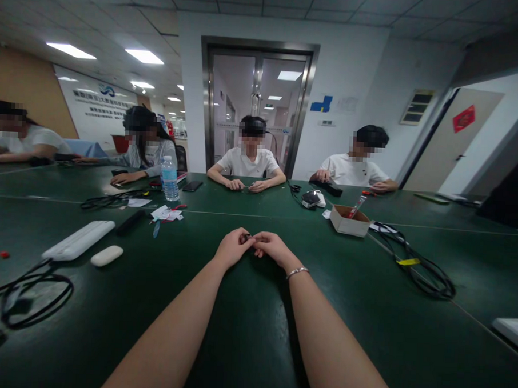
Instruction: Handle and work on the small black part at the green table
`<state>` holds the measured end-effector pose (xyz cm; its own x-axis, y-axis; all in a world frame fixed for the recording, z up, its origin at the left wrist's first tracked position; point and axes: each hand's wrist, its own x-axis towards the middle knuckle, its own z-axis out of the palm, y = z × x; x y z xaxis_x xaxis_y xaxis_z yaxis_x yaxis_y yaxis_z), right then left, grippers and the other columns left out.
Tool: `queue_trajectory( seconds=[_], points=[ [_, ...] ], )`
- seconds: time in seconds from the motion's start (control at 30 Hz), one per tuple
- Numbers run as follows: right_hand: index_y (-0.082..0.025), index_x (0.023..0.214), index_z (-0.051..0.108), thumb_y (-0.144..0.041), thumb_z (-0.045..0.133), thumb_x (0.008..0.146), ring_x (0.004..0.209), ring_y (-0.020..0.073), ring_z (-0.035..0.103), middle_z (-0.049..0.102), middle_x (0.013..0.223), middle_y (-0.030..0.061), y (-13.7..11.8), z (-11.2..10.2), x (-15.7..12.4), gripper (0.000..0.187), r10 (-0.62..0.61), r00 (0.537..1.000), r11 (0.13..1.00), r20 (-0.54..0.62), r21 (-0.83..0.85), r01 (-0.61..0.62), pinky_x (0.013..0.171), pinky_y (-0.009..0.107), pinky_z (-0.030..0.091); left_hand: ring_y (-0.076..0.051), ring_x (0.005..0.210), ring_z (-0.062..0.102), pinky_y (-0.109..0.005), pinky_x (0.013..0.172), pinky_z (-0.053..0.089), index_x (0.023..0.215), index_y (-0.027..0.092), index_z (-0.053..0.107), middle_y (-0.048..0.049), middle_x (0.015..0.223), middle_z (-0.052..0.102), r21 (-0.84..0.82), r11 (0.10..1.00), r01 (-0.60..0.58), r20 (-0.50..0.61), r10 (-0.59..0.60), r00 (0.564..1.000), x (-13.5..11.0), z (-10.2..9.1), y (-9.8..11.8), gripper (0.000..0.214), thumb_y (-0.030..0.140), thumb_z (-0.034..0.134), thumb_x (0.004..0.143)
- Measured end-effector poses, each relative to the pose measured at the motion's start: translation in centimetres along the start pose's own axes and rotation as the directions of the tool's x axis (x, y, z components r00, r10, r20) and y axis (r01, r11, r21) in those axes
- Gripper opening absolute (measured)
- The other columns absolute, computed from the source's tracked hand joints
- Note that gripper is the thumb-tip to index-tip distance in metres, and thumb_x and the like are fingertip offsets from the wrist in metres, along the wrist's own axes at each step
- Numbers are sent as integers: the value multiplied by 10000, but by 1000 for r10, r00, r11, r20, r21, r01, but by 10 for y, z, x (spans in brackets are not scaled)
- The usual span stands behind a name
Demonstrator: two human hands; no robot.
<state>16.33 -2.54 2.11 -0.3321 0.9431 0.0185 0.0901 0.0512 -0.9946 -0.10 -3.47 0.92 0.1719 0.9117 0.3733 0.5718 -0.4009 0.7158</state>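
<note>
My left hand [233,247] and my right hand [274,249] meet over the middle of the dark green table [253,325]. The fingers of both are curled and closed, fingertips together. Between them shows a small dark object [246,237], mostly covered by the fingers and too small to name. It appears to lie in the left hand's grip, with the right fingertips against it. A silvery bracelet [297,273] is round my right wrist.
Across the table sit several people. On the left are a water bottle [170,180], a white power strip [80,240], a white computer mouse [107,256] and a black cable [38,293]. To the right are a small open box [350,225] and a coiled black cable [431,279].
</note>
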Motion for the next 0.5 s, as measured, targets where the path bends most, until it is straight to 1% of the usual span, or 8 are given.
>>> queue_trajectory(
  seconds=[0.1, 0.17, 0.23, 0.3, 0.37, 0.4, 0.43, 0.5],
  points=[
    [-127, 1001, 557, -52, 594, 788, 521, 112, 621, 641, 664, 19, -3, 2, -8, 229, 24, 1000, 980, -7, 197, -22, 475, 173, 511, -131, 633, 508, -240, 587, 382, 839, 183, 604, 4, 696, 565, -9, 1000, 7, 7, -7, 1000, -3, 2, 0, 267, 439, 578, 766],
    [-137, 1055, 522, -90, 637, 776, 563, 126, 643, 660, 724, 36, -4, 7, -11, 305, 21, 999, 965, 31, 261, -28, 523, 200, 539, -133, 637, 518, -240, 594, 391, 844, 179, 605, -2, 700, 580, -18, 999, 34, 19, -34, 999, -5, 4, 2, 217, 382, 578, 769],
    [-124, 1038, 524, -110, 676, 753, 535, 120, 631, 660, 704, 38, -4, 13, -11, 323, 11, 998, 976, 62, 215, -24, 507, 191, 532, -141, 663, 546, -245, 609, 408, 879, 174, 611, -22, 743, 614, -42, 996, 79, 45, -78, 996, -9, 5, 8, 173, 303, 559, 776],
    [-112, 979, 545, -154, 705, 739, 457, 103, 585, 634, 622, 14, -3, 18, -11, 291, -2, 998, 994, 69, 108, -5, 421, 165, 483, -157, 711, 578, -257, 641, 433, 922, 169, 623, -51, 813, 643, -67, 993, 100, 106, -93, 990, -17, 1, 19, 188, 258, 546, 775],
    [-117, 928, 556, -224, 732, 721, 401, 89, 536, 603, 570, -11, -2, 18, -16, 292, -17, 995, 1000, 96, 17, 15, 361, 156, 428, -184, 783, 599, -283, 704, 458, 961, 169, 645, -83, 895, 651, -52, 997, 62, 191, -51, 980, -31, -13, 33, 243, 286, 582, 757],
    [-127, 922, 553, -256, 749, 703, 396, 84, 527, 602, 580, -17, -3, 15, -21, 321, -20, 993, 1000, 118, -3, 21, 357, 157, 420, -205, 833, 602, -304, 748, 464, 985, 176, 655, -97, 943, 649, -19, 999, 26, 238, -21, 971, -42, -24, 42, 289, 318, 614, 736],
    [-142, 925, 542, -288, 767, 679, 403, 84, 529, 609, 607, -18, -3, 10, -30, 364, -15, 990, 1000, 137, -9, 17, 365, 163, 424, -234, 898, 595, -336, 800, 461, 1026, 189, 657, -110, 996, 641, 45, 999, -12, 265, 0, 964, -55, -38, 49, 367, 360, 653, 702],
    [-176, 912, 503, -365, 792, 636, 430, 92, 546, 635, 694, 0, -6, -7, -57, 442, 16, 992, 1000, 128, -3, -16, 382, 177, 429, -297, 1049, 542, -428, 908, 419, 1122, 245, 632, -114, 1109, 619, 222, 973, -64, 340, -16, 940, -90, -74, 62, 499, 433, 678, 663]
  ],
)
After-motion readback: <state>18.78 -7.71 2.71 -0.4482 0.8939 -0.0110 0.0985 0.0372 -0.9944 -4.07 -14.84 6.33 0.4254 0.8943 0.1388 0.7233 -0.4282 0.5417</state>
